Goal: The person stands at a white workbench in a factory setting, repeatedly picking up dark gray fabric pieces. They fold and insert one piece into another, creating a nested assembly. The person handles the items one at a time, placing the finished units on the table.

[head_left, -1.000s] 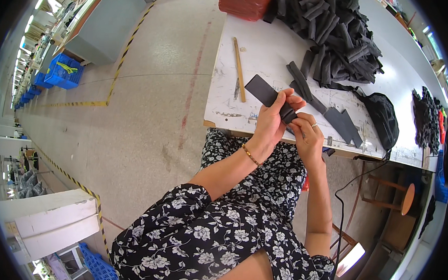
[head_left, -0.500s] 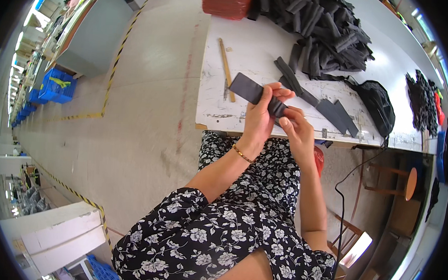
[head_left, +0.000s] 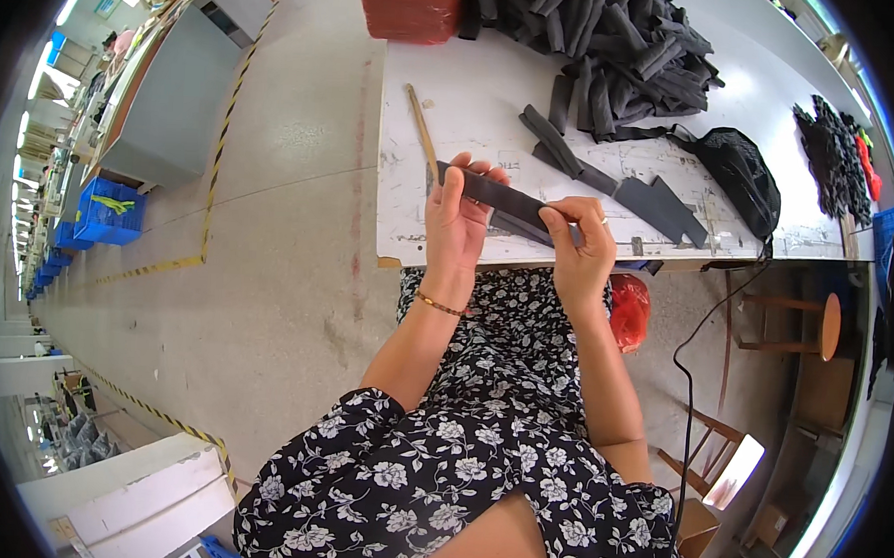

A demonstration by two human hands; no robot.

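Observation:
A dark fabric strip (head_left: pixel 505 196) is stretched between my two hands above the table's near edge. My left hand (head_left: pixel 458 215) grips its left end, thumb on top and fingers behind. At the strip's right end, my right hand (head_left: pixel 580 243) pinches it between thumb and fingers. A second dark layer hangs below the strip; whether it belongs to the same piece I cannot tell. Beyond my hands lie a rolled dark strip (head_left: pixel 551 141) and some flat dark pieces (head_left: pixel 660 207). A thin wooden stick (head_left: pixel 422 126) lies just past my left hand.
A large heap of dark strips (head_left: pixel 616 57) covers the table's (head_left: pixel 400 217) far part, beside a red plastic-wrapped bundle (head_left: pixel 409 10). To the right are a black mesh bag (head_left: pixel 739 177) and a dark bundle (head_left: pixel 829 161). A red bag (head_left: pixel 629 312) hangs beneath the edge; wooden stools (head_left: pixel 830 326) stand right.
My hands have moved apart, pulling the strip from a bunched, folded hold into a straight length. The left hand shifted left, and the whole view turned slightly.

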